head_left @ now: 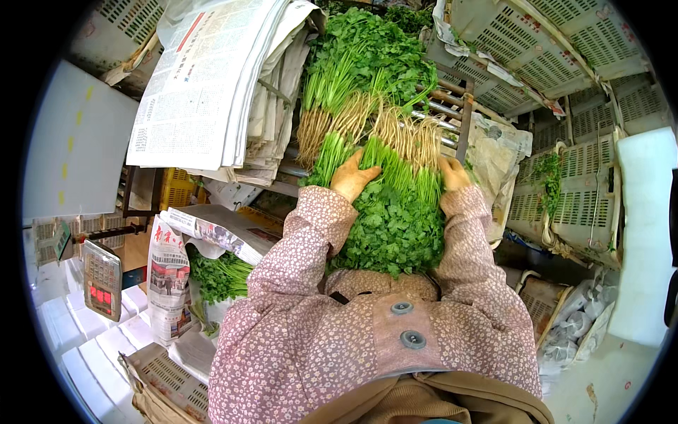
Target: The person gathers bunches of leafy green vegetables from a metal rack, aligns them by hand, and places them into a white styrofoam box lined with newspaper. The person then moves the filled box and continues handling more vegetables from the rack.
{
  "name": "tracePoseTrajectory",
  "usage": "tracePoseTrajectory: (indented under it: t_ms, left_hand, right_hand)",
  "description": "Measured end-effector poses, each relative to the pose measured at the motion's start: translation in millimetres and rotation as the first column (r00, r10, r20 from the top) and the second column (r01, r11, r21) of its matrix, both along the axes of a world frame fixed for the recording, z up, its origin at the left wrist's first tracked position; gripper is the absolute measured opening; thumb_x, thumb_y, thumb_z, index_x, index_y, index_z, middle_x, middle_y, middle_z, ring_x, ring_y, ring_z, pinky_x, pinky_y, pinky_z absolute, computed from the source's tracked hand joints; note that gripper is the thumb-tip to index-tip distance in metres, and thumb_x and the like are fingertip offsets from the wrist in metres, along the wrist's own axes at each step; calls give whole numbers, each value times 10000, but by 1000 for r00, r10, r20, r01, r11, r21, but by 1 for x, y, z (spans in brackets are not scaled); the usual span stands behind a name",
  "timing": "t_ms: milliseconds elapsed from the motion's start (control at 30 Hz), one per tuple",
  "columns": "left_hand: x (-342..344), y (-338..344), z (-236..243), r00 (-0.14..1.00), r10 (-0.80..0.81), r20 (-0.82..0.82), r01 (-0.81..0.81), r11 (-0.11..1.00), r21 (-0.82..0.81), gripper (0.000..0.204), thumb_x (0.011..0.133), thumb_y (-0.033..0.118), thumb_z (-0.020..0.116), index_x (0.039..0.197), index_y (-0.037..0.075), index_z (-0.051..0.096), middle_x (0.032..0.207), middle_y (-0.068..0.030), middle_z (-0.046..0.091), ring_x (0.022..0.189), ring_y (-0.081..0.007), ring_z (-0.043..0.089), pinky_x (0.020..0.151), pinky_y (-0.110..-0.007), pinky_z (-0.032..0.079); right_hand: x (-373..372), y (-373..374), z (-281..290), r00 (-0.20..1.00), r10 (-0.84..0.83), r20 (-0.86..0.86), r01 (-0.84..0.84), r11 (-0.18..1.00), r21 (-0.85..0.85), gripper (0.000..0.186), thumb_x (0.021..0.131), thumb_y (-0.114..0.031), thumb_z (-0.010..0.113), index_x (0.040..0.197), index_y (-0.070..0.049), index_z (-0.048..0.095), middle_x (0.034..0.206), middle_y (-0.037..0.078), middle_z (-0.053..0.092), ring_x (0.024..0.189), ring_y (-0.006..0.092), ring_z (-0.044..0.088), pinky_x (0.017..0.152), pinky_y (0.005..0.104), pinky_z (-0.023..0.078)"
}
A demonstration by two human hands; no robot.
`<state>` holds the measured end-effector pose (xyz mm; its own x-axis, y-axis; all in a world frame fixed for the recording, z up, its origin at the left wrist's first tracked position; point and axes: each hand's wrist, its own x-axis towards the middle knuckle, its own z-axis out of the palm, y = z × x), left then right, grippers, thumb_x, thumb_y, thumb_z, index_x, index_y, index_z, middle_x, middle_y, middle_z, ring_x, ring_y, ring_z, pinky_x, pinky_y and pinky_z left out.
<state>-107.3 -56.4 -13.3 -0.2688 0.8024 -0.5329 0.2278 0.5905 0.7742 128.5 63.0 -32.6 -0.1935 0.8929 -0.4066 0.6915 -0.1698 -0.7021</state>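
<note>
Pale plastic crates (pixel 568 187) full of slots stand on your right, and a thick pile of newspapers (pixel 194 92) lies up high on your left. Between them is a metal rack (pixel 466 116) with shiny bars. Your near herb pile (pixel 399 222) sits right in front of your belly, between your two hands. Its leaves face you and its stems run away from you, so its long way goes from your body out toward the rack. Your left hand (pixel 349 178) is at the left of the stems and your right hand (pixel 453 174) is at the right edge, so both are about as near. Your left thumb and first finger are spread apart on the stems. Most of the other fingers on both hands are hidden, so you cannot tell if either hand squeezes.

The leaves are bright green, small and frilly, packed close. The stems are thin and light green. Past them lie stringy tan roots (pixel 406 134), and beyond those a far herb pile (pixel 374 46) points its leaves away from you.
</note>
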Motion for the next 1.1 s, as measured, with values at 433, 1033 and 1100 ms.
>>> tracePoseTrajectory:
  t_ms: [433, 1033, 1100]
  left_hand:
    - [1, -22, -22, 845, 232, 481, -301, 951, 71, 836, 799, 235, 667, 1407, -41, 164, 1406, -201, 316, 1283, -269, 332, 1066, -371, 223]
    - [25, -10, 6, 991, -72, -110, 94, 973, 208, 894, 762, 249, 692, 1444, 91, 137, 1348, -185, 423, 1108, -273, 525, 917, -346, 425]
    - [19, -23, 5, 989, 11, 145, -44, 972, 230, 878, 756, 200, 705, 1430, 46, 165, 1357, -185, 406, 1168, -265, 476, 969, -342, 378]
  right_hand:
    - [-34, 24, -20, 905, 17, -425, -195, 905, -378, 457, 830, -309, 567, 1185, -22, 564, 1277, 158, 493, 1207, 273, 422, 1027, 403, 282]
    - [-39, -13, -21, 926, 339, -167, -288, 919, 271, 425, 760, -332, 625, 1088, -63, 605, 1372, 161, 376, 1277, 339, 320, 1057, 427, 258]
    - [-37, -31, -2, 910, 294, -291, -178, 913, 366, 403, 758, -265, 648, 1098, -55, 596, 1350, 152, 406, 1272, 332, 333, 1045, 433, 279]
